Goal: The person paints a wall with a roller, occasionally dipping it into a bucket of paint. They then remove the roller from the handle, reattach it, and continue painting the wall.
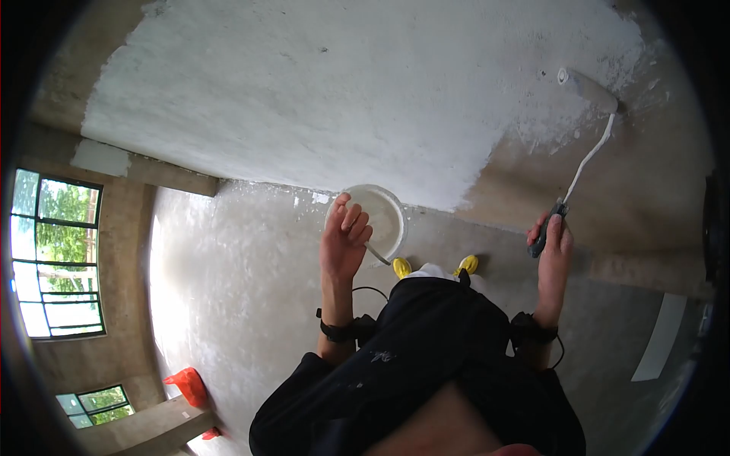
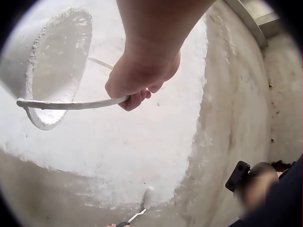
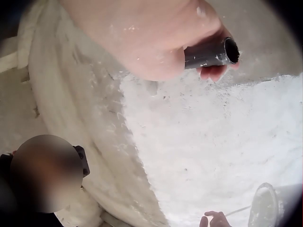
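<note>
My left hand holds the handle of a white bucket, its fingers curled round the thin bar. Pale paint coats the bucket's inside wall and rim, and the bucket hangs tilted in the left wrist view. Out to the right, my right hand grips a paint roller by its black handle. From that handle a paint-coated bent rod runs up to the white roller sleeve. The sleeve lies against the wall, at the ragged edge between white paint and bare grey-brown surface.
The wall is white over most of its middle, with bare plaster at the right. Yellow shoes stand on the grey concrete floor. Windows and a red bag are at the left.
</note>
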The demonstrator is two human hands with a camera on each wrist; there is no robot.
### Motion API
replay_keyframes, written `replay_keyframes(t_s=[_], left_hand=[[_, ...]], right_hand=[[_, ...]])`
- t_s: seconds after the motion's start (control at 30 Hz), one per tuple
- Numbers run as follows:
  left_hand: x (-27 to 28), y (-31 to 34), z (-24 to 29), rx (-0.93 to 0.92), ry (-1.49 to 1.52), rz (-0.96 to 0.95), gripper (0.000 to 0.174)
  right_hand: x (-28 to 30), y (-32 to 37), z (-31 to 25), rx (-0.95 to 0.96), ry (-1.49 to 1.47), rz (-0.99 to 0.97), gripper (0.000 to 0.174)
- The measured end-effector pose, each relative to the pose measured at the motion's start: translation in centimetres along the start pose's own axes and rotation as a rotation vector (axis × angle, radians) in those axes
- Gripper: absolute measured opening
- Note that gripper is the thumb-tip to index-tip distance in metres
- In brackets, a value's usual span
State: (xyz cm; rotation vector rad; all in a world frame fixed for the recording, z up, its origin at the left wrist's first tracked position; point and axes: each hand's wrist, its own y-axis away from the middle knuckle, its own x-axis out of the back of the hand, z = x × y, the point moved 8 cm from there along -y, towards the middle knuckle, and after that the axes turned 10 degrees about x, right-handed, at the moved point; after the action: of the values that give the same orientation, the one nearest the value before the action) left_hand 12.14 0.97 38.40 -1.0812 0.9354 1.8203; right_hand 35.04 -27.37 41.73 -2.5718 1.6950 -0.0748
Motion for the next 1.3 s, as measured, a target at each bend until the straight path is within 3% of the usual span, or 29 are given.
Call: replay_keyframes(t_s=[0.17,0.27,0.4,0.47,0.5,0.57,0.73,0.93,1.1,1.3], left_hand=[[0.7,0.0,0.3,-0.097,-0.051,0.094,0.028],[2.2,-0.2,0.2,-0.079,-0.054,-0.001,0.033],[0.5,-0.1,-0.2,-0.072,-0.162,0.045,0.045],[-1.9,-0.3,-0.2,-0.137,-0.455,-0.048,0.056],[-2.3,-0.4,-0.3,-0.137,-0.455,-0.050,0.056],[-2.9,-0.3,-0.2,-0.211,-0.745,0.033,0.056],[-1.8,-1.0,-0.2,-0.208,-0.910,0.139,0.049],[3.5,-2.3,-0.7,-0.146,-1.091,0.222,0.037],[10.6,-3.1,-2.6,0.151,-0.808,0.324,0.041],[20.9,-3.2,-3.8,0.331,-0.913,0.399,0.047]], right_hand=[[0.2,0.2,0.5,-0.029,0.002,0.025,0.036],[0.1,0.3,0.7,-0.022,0.015,0.005,0.039],[0.4,0.3,1.1,-0.019,0.052,0.007,0.039],[0.5,0.3,1.3,-0.015,0.055,0.007,0.039],[0.5,0.4,1.4,-0.020,0.060,0.007,0.039],[0.5,0.4,1.4,-0.024,0.065,0.007,0.039],[0.8,0.6,1.6,-0.038,0.054,0.034,0.035],[0.8,0.6,1.2,-0.037,0.049,0.034,0.033],[1.2,0.6,1.5,-0.004,0.089,0.023,0.038],[1.2,0.7,1.0,-0.002,0.095,0.039,0.032]])
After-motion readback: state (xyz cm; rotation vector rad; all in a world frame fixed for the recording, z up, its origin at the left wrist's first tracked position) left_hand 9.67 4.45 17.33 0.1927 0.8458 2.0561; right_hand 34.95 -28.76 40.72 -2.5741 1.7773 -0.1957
